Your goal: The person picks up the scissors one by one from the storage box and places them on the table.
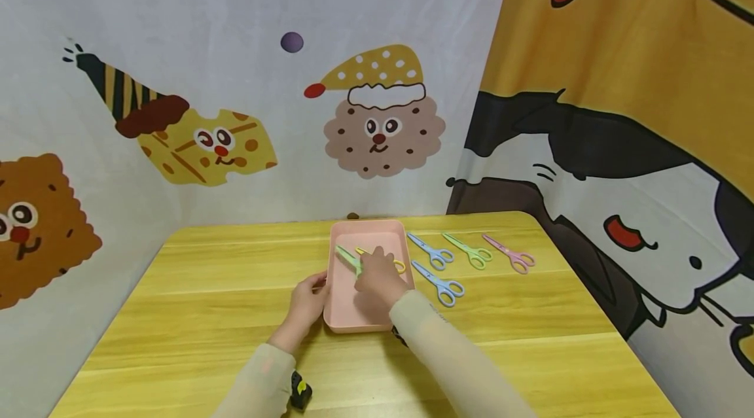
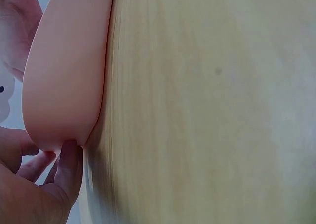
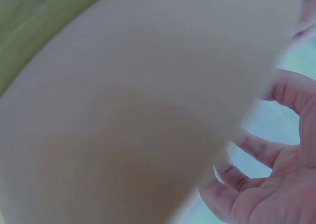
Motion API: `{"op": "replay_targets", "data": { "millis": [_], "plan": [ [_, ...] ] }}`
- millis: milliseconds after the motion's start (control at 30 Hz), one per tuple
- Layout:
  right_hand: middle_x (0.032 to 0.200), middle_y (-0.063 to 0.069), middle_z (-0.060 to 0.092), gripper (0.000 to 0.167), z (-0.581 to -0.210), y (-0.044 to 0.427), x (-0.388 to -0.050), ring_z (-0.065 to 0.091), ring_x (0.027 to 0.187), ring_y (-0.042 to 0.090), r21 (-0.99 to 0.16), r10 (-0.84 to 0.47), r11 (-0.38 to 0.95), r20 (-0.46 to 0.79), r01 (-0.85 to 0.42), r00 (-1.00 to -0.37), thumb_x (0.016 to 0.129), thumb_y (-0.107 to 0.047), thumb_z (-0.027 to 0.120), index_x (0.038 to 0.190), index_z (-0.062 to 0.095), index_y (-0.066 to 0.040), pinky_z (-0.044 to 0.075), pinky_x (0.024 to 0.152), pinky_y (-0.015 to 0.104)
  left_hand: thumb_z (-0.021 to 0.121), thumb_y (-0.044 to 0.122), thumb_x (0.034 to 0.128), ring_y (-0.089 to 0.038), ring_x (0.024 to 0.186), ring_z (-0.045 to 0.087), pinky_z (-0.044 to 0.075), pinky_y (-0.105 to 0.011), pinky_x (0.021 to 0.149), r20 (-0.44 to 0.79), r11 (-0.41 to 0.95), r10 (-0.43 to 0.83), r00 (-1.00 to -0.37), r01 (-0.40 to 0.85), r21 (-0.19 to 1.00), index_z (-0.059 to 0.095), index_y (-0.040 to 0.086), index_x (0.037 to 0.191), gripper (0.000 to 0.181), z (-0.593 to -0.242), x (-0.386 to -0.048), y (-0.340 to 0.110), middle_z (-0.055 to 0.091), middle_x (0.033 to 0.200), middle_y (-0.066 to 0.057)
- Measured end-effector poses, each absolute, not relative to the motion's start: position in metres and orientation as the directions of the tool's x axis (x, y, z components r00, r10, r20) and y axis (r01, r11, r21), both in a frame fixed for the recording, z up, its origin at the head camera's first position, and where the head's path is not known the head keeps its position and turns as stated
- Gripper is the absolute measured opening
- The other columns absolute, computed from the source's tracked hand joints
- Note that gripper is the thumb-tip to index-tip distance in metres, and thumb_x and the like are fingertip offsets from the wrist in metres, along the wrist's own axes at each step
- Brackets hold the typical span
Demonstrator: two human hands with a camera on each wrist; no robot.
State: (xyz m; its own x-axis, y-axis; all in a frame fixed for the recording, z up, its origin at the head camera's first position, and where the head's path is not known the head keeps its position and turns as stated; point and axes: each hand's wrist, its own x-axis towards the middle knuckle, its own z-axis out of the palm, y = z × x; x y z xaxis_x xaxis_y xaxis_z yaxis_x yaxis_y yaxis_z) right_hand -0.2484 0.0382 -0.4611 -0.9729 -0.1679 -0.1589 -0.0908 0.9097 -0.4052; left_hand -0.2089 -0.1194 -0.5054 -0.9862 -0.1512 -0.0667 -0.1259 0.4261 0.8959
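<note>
A pink tray (image 1: 353, 317) stands upright on the table. My left hand (image 1: 308, 305) holds its left wall, the fingertips (image 2: 69, 155) against the outside of the tray (image 2: 69, 76) in the left wrist view. Over the tray is my right hand (image 1: 379, 279), beside green scissors (image 1: 349, 258) and yellow scissors (image 1: 400, 266). It covers part of both pairs. In the right wrist view the right hand (image 3: 276, 184) has bent, spread fingers, but a pale blurred surface (image 3: 133, 105) hides the fingertips, so any grip is unclear.
Right of the tray lie blue scissors (image 1: 432, 252), a second blue pair (image 1: 440, 283), another green pair (image 1: 471, 252) and pink scissors (image 1: 511, 254). The wooden table (image 1: 194, 313) meets a printed curtain (image 1: 247, 65) at its back edge.
</note>
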Motion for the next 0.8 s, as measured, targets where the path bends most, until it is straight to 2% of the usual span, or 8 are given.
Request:
{"op": "replay_targets", "data": {
  "millis": [167, 300, 467, 567, 800],
  "plan": [
    [0.107, 0.007, 0.046, 0.051, -0.456, 0.045, -0.249, 0.040, 0.096, 0.025, -0.423, -0.163, 0.903, -0.168, -0.079, -0.972, 0.073, -0.022, 0.074, 0.121, 0.059, -0.015, 0.043, 0.072, 0.037, 0.056, 0.010, 0.0939, -0.031, 0.101, 0.061, 0.056, -0.036, 0.082, -0.064, 0.427, -0.146, -0.987, -0.121, 0.896, 0.057, -0.002, 0.127, 0.035, -0.506, -0.209, -0.120, 0.062, 0.115, -0.021],
    [0.108, 0.007, 0.046, 0.057, -0.452, 0.051, -0.250, 0.040, 0.095, 0.024, -0.431, -0.178, 0.897, -0.147, -0.099, -0.973, 0.069, -0.020, 0.074, 0.124, 0.058, -0.014, 0.043, 0.071, 0.035, 0.056, 0.009, 0.0939, -0.030, 0.101, 0.061, 0.056, -0.036, 0.082, -0.067, 0.428, -0.141, -0.988, -0.122, 0.895, 0.058, -0.001, 0.127, 0.035, -0.506, -0.209, -0.121, 0.062, 0.115, -0.020],
    [0.106, 0.008, 0.050, 0.056, -0.445, 0.056, -0.252, 0.042, 0.092, 0.025, -0.385, -0.206, 0.910, -0.096, -0.154, -0.974, 0.070, -0.022, 0.075, 0.122, 0.060, -0.012, 0.043, 0.074, 0.034, 0.056, 0.009, 0.0934, -0.030, 0.101, 0.061, 0.056, -0.036, 0.082, -0.062, 0.425, -0.144, -0.988, -0.118, 0.898, 0.058, -0.001, 0.126, 0.034, -0.507, -0.210, -0.121, 0.063, 0.114, -0.021],
    [0.108, 0.009, 0.051, 0.054, -0.442, 0.060, -0.253, 0.045, 0.095, 0.026, -0.358, -0.224, 0.915, -0.074, -0.183, -0.972, 0.071, -0.025, 0.076, 0.121, 0.061, -0.011, 0.045, 0.080, 0.036, 0.056, 0.010, 0.0938, -0.030, 0.101, 0.061, 0.056, -0.036, 0.082, -0.065, 0.425, -0.146, -0.987, -0.122, 0.897, 0.058, -0.001, 0.127, 0.034, -0.508, -0.210, -0.121, 0.062, 0.115, -0.020],
    [0.114, 0.011, 0.052, 0.055, -0.435, 0.075, -0.250, 0.046, 0.099, 0.028, -0.414, -0.239, 0.888, -0.044, -0.200, -0.970, 0.071, -0.021, 0.078, 0.122, 0.061, -0.009, 0.048, 0.081, 0.036, 0.056, 0.011, 0.0942, -0.029, 0.101, 0.061, 0.055, -0.035, 0.082, -0.077, 0.423, -0.151, -0.986, -0.135, 0.896, 0.058, 0.001, 0.127, 0.035, -0.508, -0.211, -0.121, 0.062, 0.116, -0.019]
  ]
}}
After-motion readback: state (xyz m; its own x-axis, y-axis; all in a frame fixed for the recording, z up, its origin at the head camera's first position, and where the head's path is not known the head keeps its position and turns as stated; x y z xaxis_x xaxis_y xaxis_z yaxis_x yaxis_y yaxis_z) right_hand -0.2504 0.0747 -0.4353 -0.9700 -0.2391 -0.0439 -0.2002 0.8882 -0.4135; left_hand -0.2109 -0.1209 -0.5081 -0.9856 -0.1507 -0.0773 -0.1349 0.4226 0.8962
